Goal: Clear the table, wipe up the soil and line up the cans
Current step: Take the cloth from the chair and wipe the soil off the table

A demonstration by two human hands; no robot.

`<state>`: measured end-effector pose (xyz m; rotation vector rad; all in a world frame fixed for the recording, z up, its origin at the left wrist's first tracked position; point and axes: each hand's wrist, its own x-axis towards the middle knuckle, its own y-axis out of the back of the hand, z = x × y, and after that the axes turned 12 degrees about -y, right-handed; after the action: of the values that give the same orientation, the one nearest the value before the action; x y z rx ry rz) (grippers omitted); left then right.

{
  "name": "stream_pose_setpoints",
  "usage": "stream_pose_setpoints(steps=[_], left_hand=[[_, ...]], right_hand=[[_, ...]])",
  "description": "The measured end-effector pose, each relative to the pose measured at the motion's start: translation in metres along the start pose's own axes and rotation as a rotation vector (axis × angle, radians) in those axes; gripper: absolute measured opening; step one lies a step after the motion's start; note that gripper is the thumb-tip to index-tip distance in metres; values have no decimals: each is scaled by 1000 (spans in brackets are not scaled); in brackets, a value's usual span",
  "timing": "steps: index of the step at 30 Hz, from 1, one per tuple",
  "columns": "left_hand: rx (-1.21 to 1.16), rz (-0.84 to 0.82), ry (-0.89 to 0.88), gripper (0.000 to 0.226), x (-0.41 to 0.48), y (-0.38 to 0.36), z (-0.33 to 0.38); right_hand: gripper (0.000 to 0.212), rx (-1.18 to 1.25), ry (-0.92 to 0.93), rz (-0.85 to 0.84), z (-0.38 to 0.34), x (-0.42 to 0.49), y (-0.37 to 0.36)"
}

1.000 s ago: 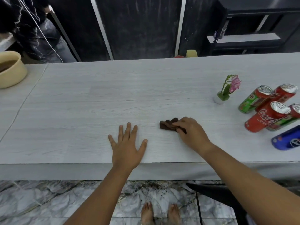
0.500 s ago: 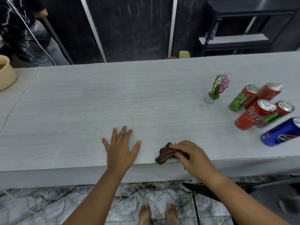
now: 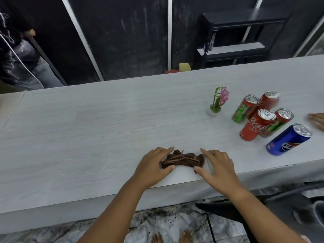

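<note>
A crumpled brown cloth (image 3: 183,160) lies near the front edge of the pale wood-grain table (image 3: 98,123). My left hand (image 3: 154,166) holds its left end and my right hand (image 3: 216,168) holds its right end, thumbs and fingers pinching the fabric. At the right stand several cans in a loose cluster: a green one (image 3: 244,108), a red one (image 3: 269,100) behind it, a red cola can (image 3: 256,125), a red-green one (image 3: 278,122) and a blue cola can (image 3: 288,139). Soil is scattered on the marble floor (image 3: 163,214) below the table edge.
A small pink flower in a white pot (image 3: 217,102) stands left of the cans. Another person's hand (image 3: 317,120) reaches in at the right edge. A person (image 3: 19,60) stands at the far left behind the table. A black chair (image 3: 263,207) sits under the table at right.
My left hand left its flat rest on the table and took the cloth's left end. The cloth moved back from the table edge and now stretches between both hands. Another hand appeared at right.
</note>
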<state>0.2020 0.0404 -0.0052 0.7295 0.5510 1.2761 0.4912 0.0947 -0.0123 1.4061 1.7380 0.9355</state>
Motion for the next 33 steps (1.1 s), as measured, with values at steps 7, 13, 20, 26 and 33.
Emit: stream_pose_setpoints(steps=[7, 13, 20, 26, 33], left_hand=[[-76, 68, -16, 45, 8, -3, -3], [-192, 39, 20, 24, 8, 2, -7], [-556, -63, 84, 30, 12, 4, 13], [-734, -209, 94, 35, 22, -26, 40], [-787, -390, 17, 29, 33, -92, 96]], right_hand=[[64, -75, 35, -57, -5, -8, -12], [26, 243, -144, -62, -28, -22, -11], [16, 826, -431, -170, -35, -51, 17], [22, 950, -554, -64, -7, -91, 28], [19, 979, -703, 138, 51, -159, 41]])
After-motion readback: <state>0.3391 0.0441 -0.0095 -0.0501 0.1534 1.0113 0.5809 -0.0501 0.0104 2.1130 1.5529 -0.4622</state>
